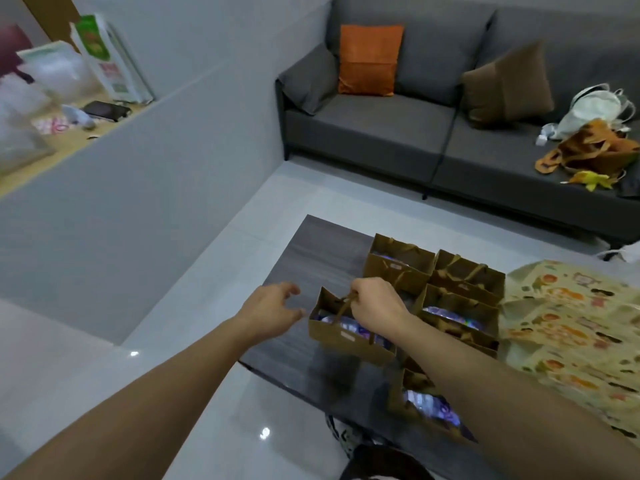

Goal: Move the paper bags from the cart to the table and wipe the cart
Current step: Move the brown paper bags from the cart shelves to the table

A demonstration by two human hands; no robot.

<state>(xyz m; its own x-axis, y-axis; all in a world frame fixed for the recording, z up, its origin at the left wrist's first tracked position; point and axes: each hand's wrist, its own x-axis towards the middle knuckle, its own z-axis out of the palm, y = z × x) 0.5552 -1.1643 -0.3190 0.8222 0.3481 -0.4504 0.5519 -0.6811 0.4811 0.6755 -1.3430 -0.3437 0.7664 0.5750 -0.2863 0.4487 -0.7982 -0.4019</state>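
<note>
Nearest: brown paper bag [426, 407] at table [311, 368] near edge, partly hidden under rt forearm.

Mid: rt hand [375, 304] pinching handle of bag in hand [349, 336], bag resting on tabletop, long axis running left-right. Lt hand [273, 311] just left of its end, fingers spread, gripping nothing.

Far: 3 more bags [464, 289] clustered behind. Cart not in view.

Judgement: set-down about done, let go next.

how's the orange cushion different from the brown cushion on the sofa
The orange cushion is bright and stands upright against the backrest at the sofa's left end; the brown cushion is dull, tilted and sits further right. Both are square and rest on the seat.
</note>
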